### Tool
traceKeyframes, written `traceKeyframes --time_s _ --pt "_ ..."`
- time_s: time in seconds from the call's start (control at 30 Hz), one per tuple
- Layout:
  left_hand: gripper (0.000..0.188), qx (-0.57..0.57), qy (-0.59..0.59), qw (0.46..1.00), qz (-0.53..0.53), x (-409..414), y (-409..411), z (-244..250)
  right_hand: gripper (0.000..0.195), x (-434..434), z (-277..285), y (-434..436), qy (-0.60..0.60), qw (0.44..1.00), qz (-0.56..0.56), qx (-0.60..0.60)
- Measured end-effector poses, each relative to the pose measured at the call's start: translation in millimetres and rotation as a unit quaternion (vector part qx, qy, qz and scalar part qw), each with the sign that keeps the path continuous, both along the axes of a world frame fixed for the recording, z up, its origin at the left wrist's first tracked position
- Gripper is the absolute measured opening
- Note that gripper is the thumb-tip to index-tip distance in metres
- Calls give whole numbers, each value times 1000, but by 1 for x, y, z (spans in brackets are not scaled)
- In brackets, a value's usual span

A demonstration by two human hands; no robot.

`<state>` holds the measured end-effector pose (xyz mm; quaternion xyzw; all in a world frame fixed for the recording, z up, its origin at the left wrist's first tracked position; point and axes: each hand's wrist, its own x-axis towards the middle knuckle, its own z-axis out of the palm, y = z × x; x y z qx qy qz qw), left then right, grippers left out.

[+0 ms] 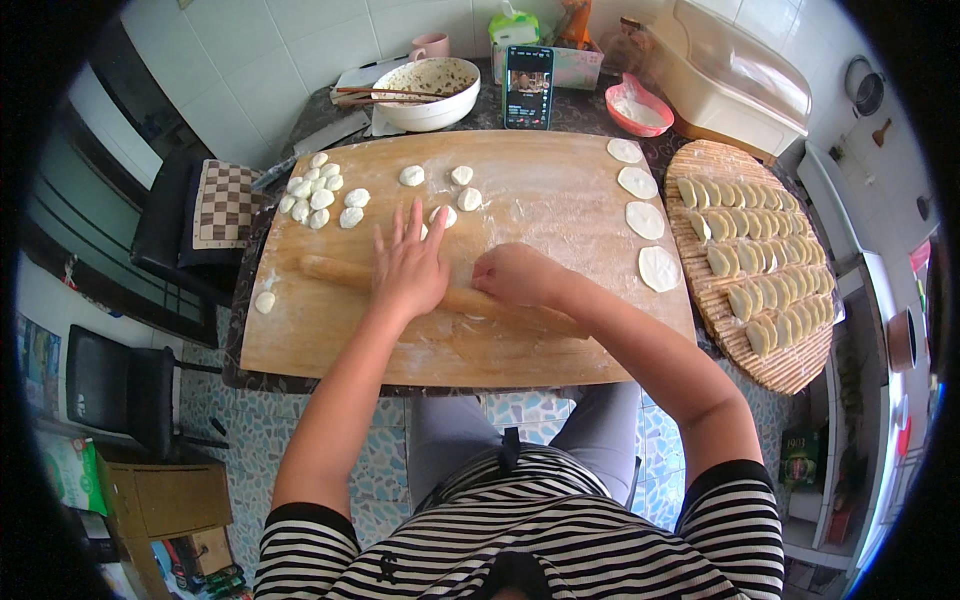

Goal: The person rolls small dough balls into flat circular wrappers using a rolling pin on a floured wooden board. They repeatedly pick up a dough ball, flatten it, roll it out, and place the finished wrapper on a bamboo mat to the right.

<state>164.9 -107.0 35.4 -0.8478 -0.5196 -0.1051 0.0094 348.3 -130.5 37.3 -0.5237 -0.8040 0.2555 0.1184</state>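
A wooden rolling pin (337,271) lies across the wooden dough board (330,345). My left hand (411,266) is spread over the pin, its fingertips beside a dough piece (444,217); another piece is partly hidden by the fingers. My right hand (517,275) is curled at the pin's far side; what its fingers hold, if anything, is hidden. Small dough pieces (322,199) are clustered at the board's upper left, with a few more near its middle and one (265,302) at the left edge. Several rolled round wrappers (645,220) lie in a column along the right side.
Right of the board, a round reed tray (697,285) bears rows of dumplings (750,224). Behind stand a white bowl of filling (427,116) with chopsticks (360,91), a propped phone (528,88), a pink bowl of flour (637,112) and a lidded plastic box (720,90).
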Motion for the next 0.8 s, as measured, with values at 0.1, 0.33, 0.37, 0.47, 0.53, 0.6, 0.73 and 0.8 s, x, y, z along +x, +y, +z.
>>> traceKeyframes --time_s 0.1,0.33,0.37,0.47,0.53,0.6,0.73,0.8 --pt "56 51 -1 999 -14 2 3 -4 14 -2 -11 5 88 995 -31 -35" --pt "54 26 -18 998 -58 -30 -52 -7 15 0 7 -6 67 996 3 -53" --pt "54 20 -12 998 -63 -31 -53 -9 15 3 14 -7 73 994 -23 -82" --pt "55 9 -9 999 -53 -16 -33 -3 16 3 7 -3 81 995 -13 -51" --pt "55 20 -26 998 -47 -7 -8 -7 19 3 -1 0 76 997 -7 -7" --pt "54 64 -38 996 -55 0 17 -17 22 -2 -10 7 73 997 -21 8" --pt "56 107 -38 992 -48 6 9 -14 21 -1 -9 18 55 998 3 -15" --pt "54 95 -61 992 -62 -7 -22 -13 21 0 -13 13 44 999 15 -15"
